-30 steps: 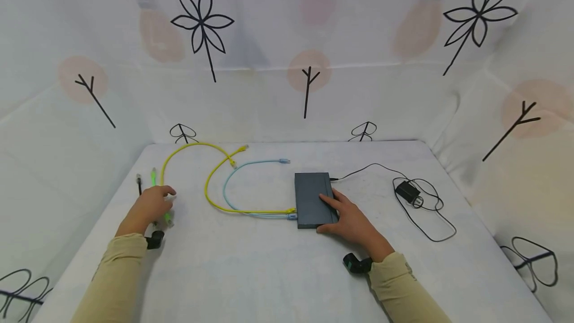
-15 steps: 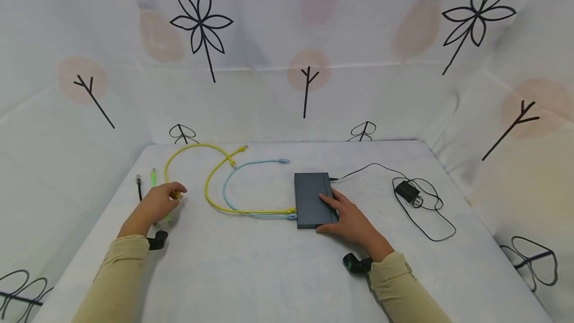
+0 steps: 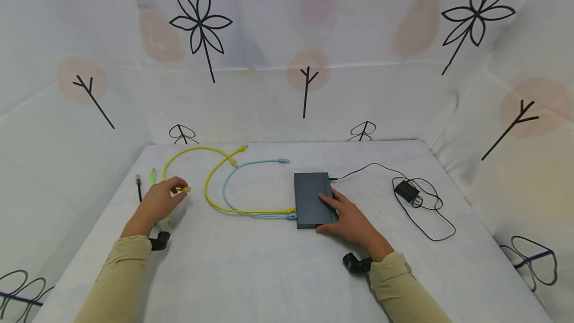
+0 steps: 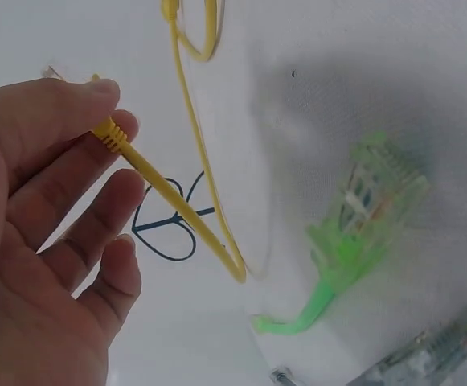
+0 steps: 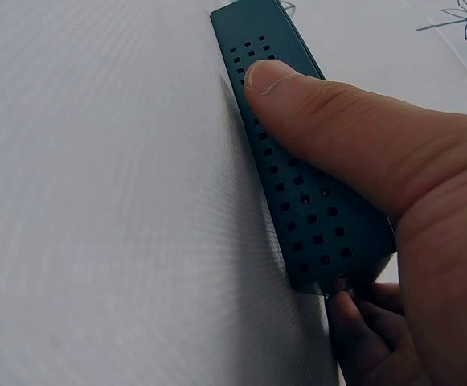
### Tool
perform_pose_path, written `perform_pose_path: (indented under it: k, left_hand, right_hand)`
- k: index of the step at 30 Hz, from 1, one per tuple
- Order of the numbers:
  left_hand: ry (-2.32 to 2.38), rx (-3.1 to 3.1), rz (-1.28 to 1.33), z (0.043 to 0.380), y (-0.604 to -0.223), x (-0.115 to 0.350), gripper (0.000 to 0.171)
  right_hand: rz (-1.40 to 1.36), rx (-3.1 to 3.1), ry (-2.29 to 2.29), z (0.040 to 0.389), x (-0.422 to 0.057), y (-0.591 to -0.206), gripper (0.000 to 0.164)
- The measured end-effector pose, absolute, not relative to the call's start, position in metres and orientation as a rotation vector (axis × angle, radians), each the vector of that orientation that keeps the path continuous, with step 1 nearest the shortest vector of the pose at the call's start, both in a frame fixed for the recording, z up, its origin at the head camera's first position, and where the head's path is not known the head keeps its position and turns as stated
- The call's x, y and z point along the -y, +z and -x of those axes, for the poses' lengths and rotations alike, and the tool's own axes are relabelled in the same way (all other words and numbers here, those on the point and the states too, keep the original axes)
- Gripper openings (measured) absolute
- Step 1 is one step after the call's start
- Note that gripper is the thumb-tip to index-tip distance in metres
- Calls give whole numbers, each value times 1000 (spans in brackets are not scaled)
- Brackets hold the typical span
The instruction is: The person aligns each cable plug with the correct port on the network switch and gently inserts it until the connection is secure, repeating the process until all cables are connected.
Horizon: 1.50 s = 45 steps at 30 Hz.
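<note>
My left hand (image 3: 158, 200) pinches the plug end of a yellow network cable (image 4: 173, 197) between thumb and forefinger, a little above the table. The rest of that cable arcs to the back and its other plug lies by a second yellow cable (image 3: 208, 183). My right hand (image 3: 354, 221) grips the dark grey network switch (image 3: 308, 198) at its right side, thumb on the perforated side wall (image 5: 317, 239) in the right wrist view. The second yellow cable and a light blue cable (image 3: 226, 196) end in plugs at the switch's left side.
Under and beside my left forearm lie a green cable (image 4: 342, 253) and a black cable (image 3: 139, 183), partly hidden. A thin black power cord runs from the switch to a black adapter (image 3: 407, 191) at the right. White cloth walls surround the white table (image 3: 251, 273).
My left hand has lifted the yellow cable's plug end and moved right with it, away from the green cable; the cable's arc has shifted slightly. My right hand stays on the switch.
</note>
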State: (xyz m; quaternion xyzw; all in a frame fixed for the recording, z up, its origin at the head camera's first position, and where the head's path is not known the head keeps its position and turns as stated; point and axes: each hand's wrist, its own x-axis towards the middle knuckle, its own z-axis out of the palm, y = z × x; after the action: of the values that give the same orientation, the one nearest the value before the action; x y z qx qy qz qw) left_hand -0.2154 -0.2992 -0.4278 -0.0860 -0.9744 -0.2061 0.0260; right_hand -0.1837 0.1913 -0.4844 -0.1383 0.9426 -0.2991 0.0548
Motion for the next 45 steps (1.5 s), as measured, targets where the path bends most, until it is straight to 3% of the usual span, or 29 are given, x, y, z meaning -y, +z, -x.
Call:
perform_pose_path:
  k: [26, 45]
  left_hand:
    - [-908, 2881, 351, 213, -439, 275, 39]
    - [-934, 2811, 252, 214, -432, 259, 26]
  right_hand:
    - [395, -2837, -923, 186, -192, -485, 93]
    - [387, -2829, -941, 184, -192, -484, 92]
